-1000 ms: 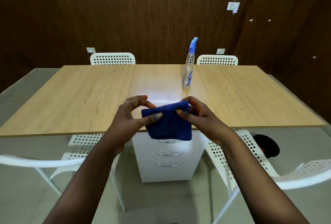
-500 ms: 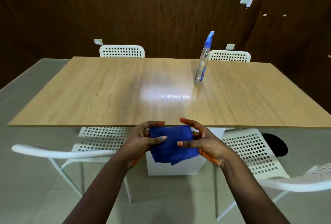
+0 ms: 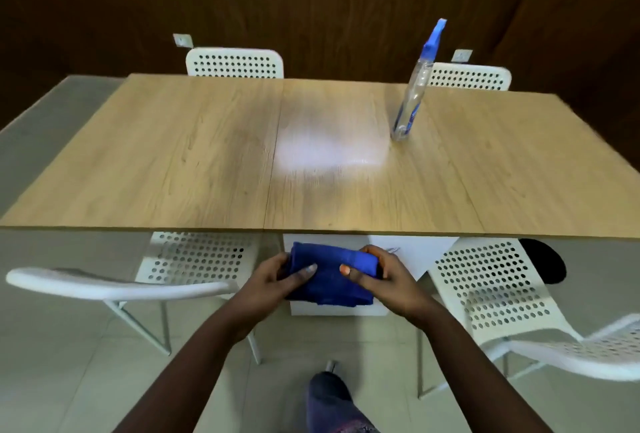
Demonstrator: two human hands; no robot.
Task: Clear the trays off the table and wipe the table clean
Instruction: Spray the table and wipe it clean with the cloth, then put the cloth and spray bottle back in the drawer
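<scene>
A folded blue cloth (image 3: 332, 276) is held in front of me, below the near edge of the wooden table (image 3: 173, 162). My left hand (image 3: 273, 276) grips its left side and my right hand (image 3: 384, 276) grips its right side, thumbs on top. A clear spray bottle (image 3: 414, 96) with a blue nozzle stands upright on the table, right of the middle. A pale glare patch lies on the tabletop at the centre. No tray is in view.
White perforated chairs stand near me at the left (image 3: 194, 259) and right (image 3: 491, 290), and two more (image 3: 235, 63) at the far side. A white drawer unit (image 3: 415, 252) sits under the table. A dark wood wall is behind. My foot (image 3: 329, 391) shows below.
Both hands have lowered the cloth from above the table's near edge to below it and folded it into a tighter bundle. The view has tilted down and closer to the table.
</scene>
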